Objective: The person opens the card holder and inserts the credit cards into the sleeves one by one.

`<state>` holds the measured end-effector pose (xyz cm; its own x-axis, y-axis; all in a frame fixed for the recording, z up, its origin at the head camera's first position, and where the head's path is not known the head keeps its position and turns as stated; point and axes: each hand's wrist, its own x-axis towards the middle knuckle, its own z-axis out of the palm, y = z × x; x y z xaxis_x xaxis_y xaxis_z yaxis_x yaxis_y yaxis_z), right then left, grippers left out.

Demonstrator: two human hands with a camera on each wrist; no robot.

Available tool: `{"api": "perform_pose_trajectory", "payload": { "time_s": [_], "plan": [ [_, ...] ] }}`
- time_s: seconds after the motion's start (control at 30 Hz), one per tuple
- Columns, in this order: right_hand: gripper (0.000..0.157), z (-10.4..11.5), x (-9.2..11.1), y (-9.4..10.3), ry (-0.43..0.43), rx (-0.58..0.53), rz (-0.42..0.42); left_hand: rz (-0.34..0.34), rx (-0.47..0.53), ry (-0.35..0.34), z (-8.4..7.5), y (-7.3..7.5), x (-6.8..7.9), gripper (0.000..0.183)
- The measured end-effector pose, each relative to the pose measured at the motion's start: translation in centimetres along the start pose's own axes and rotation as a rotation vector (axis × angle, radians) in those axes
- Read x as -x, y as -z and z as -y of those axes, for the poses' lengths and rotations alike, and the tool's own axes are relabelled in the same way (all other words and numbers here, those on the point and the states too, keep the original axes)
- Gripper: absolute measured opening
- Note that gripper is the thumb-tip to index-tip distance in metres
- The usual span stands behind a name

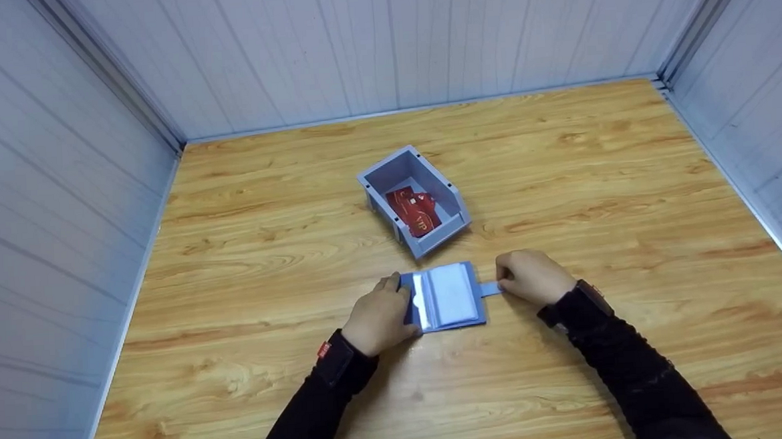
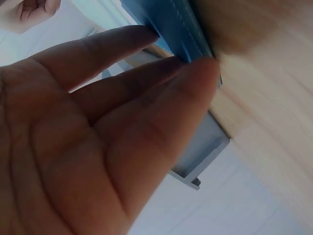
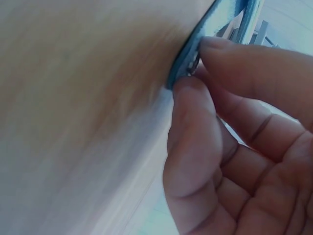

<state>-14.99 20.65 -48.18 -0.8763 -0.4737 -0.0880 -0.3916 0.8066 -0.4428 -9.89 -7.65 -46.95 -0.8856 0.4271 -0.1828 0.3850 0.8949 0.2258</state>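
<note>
My left hand point(image 1: 379, 317) grips the card holder point(image 1: 454, 295) by its left edge, best held flat; right of it, my right hand point(image 1: 534, 275) pinches the strap point(image 1: 490, 288), apparently near its tip.

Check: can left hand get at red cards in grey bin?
Probably yes: the grey bin is open on top and nothing covers the red cards, though the left hand would need to release the blue card holder.

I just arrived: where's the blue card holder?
In the head view, the blue card holder lies open below center, between the left hand and right hand, in front of the gray bin.
</note>
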Motion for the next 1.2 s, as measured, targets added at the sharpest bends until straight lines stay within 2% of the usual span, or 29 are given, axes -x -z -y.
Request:
{"api": "perform_pose_trajectory", "payload": {
  "time_s": [0.2, 0.33, 0.57, 0.67, 0.93, 1.07, 1.2],
  "plan": [
    [0.006, 0.3, -0.1, 0.3, -0.005, 0.017, 0.009, -0.025, 0.016, -0.005, -0.2, -0.3, -0.1, 0.076],
    [0.017, 1.1, -0.6, 1.2, 0.005, 0.021, -0.019, -0.050, 0.020, -0.023, -0.2, -0.5, -0.1, 0.075],
    [0.026, 4.2, -3.4, 3.5, 0.004, -0.142, -0.095, -0.033, 0.003, -0.022, -0.1, -1.0, 0.2, 0.078],
    [0.032, 5.4, -4.8, 4.1, 0.009, -0.152, -0.126, -0.004, 0.009, -0.013, -0.2, -1.1, 0.4, 0.079],
    [0.046, 7.6, -9.2, 3.6, -0.015, 0.015, -0.124, 0.009, 0.030, 0.001, -0.2, -1.3, 0.5, 0.077],
    [0.041, 8.1, -11.4, 2.4, -0.040, 0.139, -0.096, 0.000, 0.025, 0.010, -0.1, -1.4, 0.6, 0.078],
    [0.030, 8.5, -12.9, 1.6, -0.114, 0.219, -0.052, -0.017, 0.017, 0.008, 0.0, -1.4, 0.7, 0.077]
  ]
}}
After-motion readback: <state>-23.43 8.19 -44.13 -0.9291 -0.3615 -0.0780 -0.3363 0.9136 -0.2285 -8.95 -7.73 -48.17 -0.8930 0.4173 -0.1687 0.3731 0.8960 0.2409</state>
